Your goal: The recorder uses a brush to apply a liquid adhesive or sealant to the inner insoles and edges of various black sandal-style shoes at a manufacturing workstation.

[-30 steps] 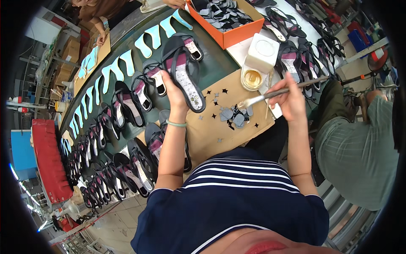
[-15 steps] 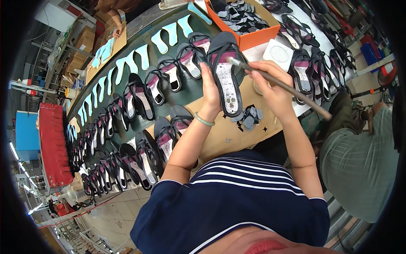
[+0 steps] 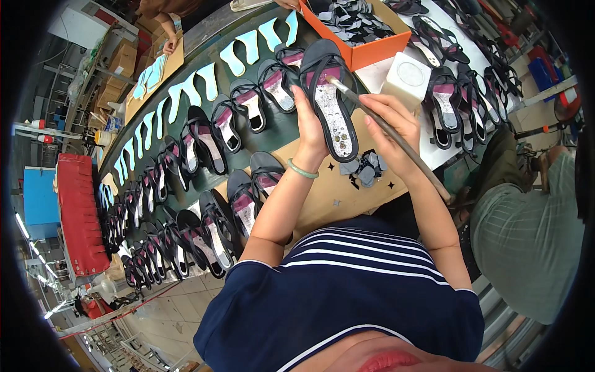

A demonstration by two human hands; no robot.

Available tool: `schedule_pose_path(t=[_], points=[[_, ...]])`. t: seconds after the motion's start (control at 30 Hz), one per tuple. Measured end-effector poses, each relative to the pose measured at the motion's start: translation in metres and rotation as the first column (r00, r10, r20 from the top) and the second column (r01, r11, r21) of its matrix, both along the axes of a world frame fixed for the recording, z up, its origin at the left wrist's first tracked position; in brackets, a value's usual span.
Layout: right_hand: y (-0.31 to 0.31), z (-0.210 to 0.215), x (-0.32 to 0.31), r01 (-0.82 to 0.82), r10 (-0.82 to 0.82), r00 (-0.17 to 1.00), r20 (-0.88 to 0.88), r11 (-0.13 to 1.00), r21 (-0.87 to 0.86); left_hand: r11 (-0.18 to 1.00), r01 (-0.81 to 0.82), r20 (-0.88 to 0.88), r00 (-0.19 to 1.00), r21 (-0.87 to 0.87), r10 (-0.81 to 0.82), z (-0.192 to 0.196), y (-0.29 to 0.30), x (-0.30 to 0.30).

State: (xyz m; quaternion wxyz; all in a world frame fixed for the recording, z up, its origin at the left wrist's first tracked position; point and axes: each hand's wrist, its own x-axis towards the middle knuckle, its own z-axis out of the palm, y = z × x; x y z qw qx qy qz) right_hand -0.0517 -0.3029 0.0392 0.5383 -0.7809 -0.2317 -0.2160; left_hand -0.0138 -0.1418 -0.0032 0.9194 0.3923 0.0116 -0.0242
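Observation:
My left hand [image 3: 309,121] is closed around the edge of a black strappy sandal [image 3: 335,121], which it holds up with the toe away from me. The sandal's footbed is pale and speckled, with a purple patch near the straps. Between the fingers of my right hand [image 3: 394,128] is a long-handled brush [image 3: 384,127]; its pale tip rests at the purple part of the footbed. Beneath the sandal, a pile of small grey pieces [image 3: 367,169] lies on a brown cardboard sheet [image 3: 310,206]. Just beyond my right hand stands a white square container [image 3: 406,80].
Rows of black sandals [image 3: 198,142] and pale blue-white insole pieces [image 3: 192,84] run along the green table [image 3: 238,149] to the left. An orange box [image 3: 372,53] of grey pieces stands ahead. More sandals [image 3: 445,99] lie at right, beside a seated person [image 3: 527,242].
The brush tip has moved slightly left and nearer the straps, and its handle now slopes more steeply. The held sandal has shifted a little toward the far side. A hand has appeared near the orange box.

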Motion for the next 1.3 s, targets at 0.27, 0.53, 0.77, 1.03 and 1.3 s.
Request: schedule_pose_path(t=[0.27, 0.53, 0.77, 1.03, 1.3], points=[[0.012, -0.007, 0.017, -0.029, 0.034, 0.990, 0.137, 0.999, -0.038, 0.998, 0.024, -0.008, 1.000, -0.051, -0.025, 0.007, -0.002, -0.005], [0.018, -0.007, 0.020, -0.019, 0.034, 0.982, 0.187, 0.996, -0.082, 0.998, 0.006, 0.024, 1.000, -0.055, -0.004, 0.004, -0.002, -0.004], [0.016, -0.008, 0.020, -0.006, 0.023, 0.983, 0.180, 0.995, -0.095, 0.997, 0.023, 0.028, 0.999, -0.074, -0.021, 0.002, -0.002, -0.004], [0.011, -0.010, 0.019, 0.037, -0.019, 0.987, 0.161, 0.993, -0.110, 0.997, 0.051, 0.033, 0.998, -0.066, -0.049, -0.002, 0.001, -0.004], [0.009, -0.014, 0.019, 0.110, -0.086, 0.978, 0.188, 0.987, -0.120, 0.997, 0.013, 0.050, 0.999, -0.077, -0.010, 0.000, -0.001, -0.004]])
